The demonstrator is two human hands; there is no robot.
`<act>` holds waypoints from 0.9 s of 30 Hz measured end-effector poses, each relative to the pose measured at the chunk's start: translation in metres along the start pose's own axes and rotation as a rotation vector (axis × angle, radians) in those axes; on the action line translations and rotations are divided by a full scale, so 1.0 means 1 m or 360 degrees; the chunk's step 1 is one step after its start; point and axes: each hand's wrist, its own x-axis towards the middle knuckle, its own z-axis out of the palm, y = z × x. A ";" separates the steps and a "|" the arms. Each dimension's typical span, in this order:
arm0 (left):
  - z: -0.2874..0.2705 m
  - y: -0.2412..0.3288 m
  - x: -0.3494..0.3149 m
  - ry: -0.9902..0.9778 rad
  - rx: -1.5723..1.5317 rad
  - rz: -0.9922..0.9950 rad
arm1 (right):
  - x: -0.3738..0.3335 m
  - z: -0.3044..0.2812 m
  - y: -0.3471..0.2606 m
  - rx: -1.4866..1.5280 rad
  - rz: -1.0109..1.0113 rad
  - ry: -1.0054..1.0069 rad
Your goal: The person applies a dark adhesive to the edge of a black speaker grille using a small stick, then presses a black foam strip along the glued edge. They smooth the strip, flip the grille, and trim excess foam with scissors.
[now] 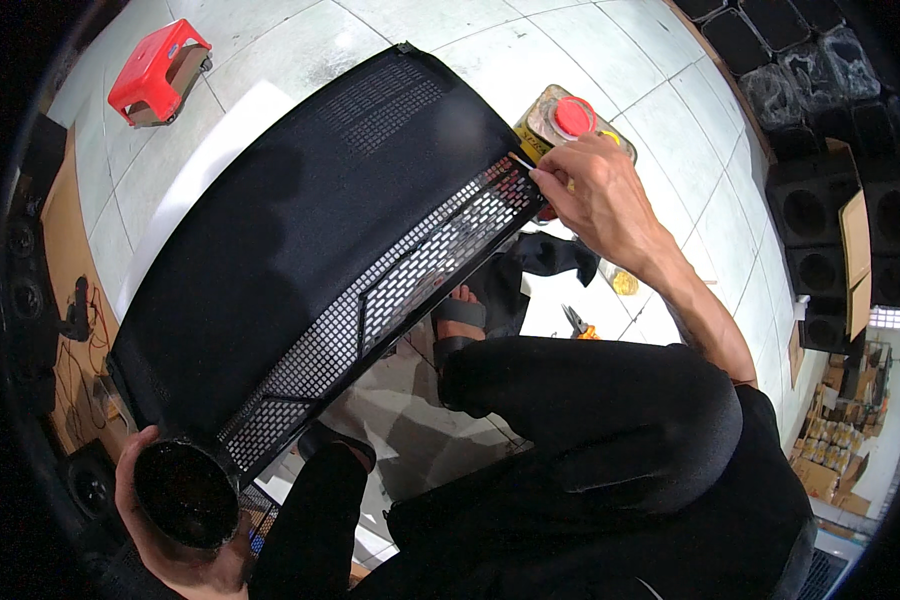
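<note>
A large black panel (pixel 270 220), fabric-like on its broad face, lies slantwise before me. A perforated grille (pixel 410 290) runs along its near right edge. At the grille's far right corner my right hand (pixel 595 185) pinches a thin white stick (pixel 522 163), its tip at the panel's edge. My left hand (pixel 195 577), at the panel's lower left end, is wrapped round a round open container (pixel 187 492) that looks dark inside. Right behind my right hand stands a rectangular can (pixel 545 122) with a red round cap (pixel 573 117).
A red stool (pixel 160 70) stands at the far left on the tiled floor. Orange-handled pliers (pixel 578 325), a black cloth (pixel 555 258) and a yellow lump (pixel 625 282) lie right of the panel. Speaker boxes (pixel 808 230) line the right side. Cables (pixel 75 365) lie at left.
</note>
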 end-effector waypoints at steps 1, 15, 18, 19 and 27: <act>-0.001 0.001 0.000 -0.0009 0.0040 0.0010 | -0.001 -0.001 0.000 0.0000 0.0020 -0.0035; -0.001 -0.001 -0.001 -0.0005 -0.0038 0.0027 | -0.007 -0.010 0.001 -0.0002 0.0173 -0.0247; -0.002 -0.001 -0.002 -0.0033 -0.0004 0.0070 | -0.004 -0.007 0.000 0.0067 0.0087 -0.0107; 0.000 0.001 0.000 -0.0034 -0.0007 0.0072 | -0.003 -0.005 0.001 0.0032 0.0051 -0.0083; -0.001 -0.005 -0.001 -0.0004 0.0041 0.0060 | -0.002 -0.011 0.002 0.0009 0.0154 -0.0251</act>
